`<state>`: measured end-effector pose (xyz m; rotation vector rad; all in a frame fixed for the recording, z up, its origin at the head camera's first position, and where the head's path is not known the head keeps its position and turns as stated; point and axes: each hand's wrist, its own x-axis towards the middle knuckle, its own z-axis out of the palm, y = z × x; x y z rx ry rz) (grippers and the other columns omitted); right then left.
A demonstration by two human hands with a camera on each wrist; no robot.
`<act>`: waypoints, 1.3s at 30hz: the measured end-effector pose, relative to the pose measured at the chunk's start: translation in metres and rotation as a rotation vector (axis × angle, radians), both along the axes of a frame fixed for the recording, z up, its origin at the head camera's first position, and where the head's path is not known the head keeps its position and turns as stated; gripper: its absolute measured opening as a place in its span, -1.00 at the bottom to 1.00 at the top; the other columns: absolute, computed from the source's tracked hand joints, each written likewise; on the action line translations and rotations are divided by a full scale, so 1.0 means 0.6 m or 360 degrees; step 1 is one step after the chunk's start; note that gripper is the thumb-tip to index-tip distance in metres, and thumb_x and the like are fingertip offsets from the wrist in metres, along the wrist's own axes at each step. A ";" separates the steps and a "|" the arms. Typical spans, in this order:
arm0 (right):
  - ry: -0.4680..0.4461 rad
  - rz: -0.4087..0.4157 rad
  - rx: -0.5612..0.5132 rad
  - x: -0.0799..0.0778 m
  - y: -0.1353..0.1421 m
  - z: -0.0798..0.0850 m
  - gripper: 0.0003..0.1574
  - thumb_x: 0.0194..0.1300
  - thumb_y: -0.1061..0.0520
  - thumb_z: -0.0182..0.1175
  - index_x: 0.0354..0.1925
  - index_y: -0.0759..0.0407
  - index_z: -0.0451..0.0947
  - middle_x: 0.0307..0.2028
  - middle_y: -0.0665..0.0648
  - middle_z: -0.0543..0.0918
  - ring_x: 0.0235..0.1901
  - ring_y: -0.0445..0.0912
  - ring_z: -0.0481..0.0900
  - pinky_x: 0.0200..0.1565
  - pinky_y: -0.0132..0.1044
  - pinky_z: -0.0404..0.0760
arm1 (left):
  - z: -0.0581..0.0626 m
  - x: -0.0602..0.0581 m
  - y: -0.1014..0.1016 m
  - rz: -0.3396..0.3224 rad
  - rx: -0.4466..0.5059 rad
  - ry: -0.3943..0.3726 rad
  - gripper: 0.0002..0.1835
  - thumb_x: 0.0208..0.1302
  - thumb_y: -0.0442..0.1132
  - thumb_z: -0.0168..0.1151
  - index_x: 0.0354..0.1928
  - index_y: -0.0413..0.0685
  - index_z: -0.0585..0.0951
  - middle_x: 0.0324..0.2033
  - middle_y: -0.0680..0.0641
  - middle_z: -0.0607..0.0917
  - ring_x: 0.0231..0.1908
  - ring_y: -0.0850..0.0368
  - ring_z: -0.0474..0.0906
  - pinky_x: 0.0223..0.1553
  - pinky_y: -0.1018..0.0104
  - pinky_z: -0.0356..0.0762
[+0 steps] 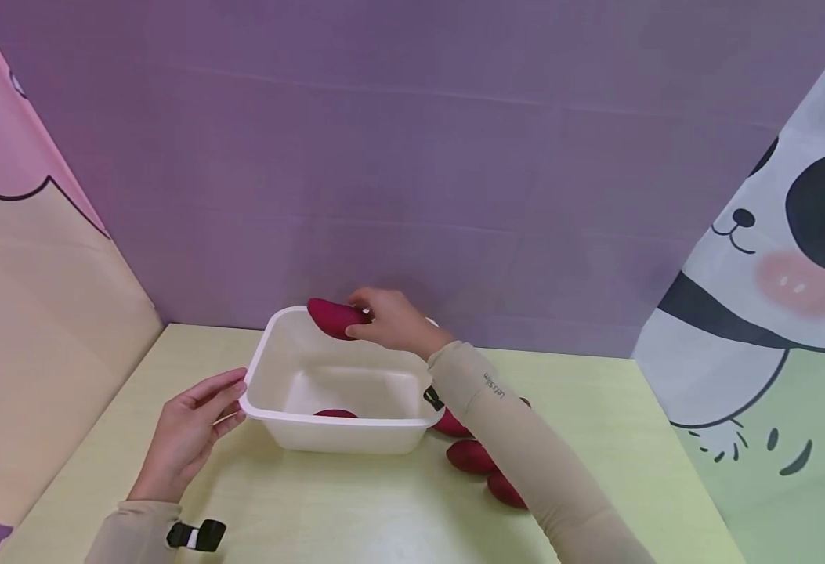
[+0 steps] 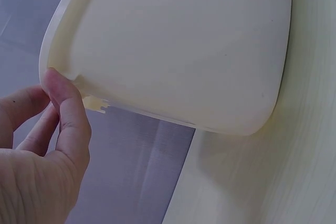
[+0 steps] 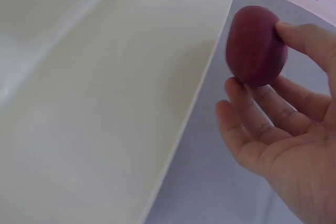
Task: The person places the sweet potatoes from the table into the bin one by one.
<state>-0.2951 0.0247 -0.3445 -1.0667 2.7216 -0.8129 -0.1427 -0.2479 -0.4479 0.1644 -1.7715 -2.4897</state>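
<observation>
Purple backdrop (image 1: 412, 157) behind the white tub (image 1: 341, 437), left hand (image 1: 189, 431) pinching its left rim, right hand (image 1: 398, 321) pinching a red lump (image 1: 331, 318) near its far rim. Lower it gently imo.

Smooth and maroon, the plump sweet potato (image 1: 333, 318) juts leftward from the right grip (image 1: 396, 323), its tapered end outermost. The open-topped white basin (image 1: 345, 439), with rounded corners, stands upright just right of the left grip (image 1: 188, 429), which pinches its rim.
</observation>
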 end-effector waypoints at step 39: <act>0.0029 0.0145 0.0377 0.026 -0.020 -0.011 -0.46 0.36 0.13 0.31 0.26 0.21 0.47 0.07 0.15 0.62 0.04 0.00 0.58 0.07 -0.33 0.52 | -0.004 -0.001 0.003 0.0032 -0.0036 -0.0006 -0.70 0.31 -0.30 0.38 0.08 -0.11 0.72 -0.15 0.02 0.73 -0.26 0.17 0.68 -0.19 0.38 0.70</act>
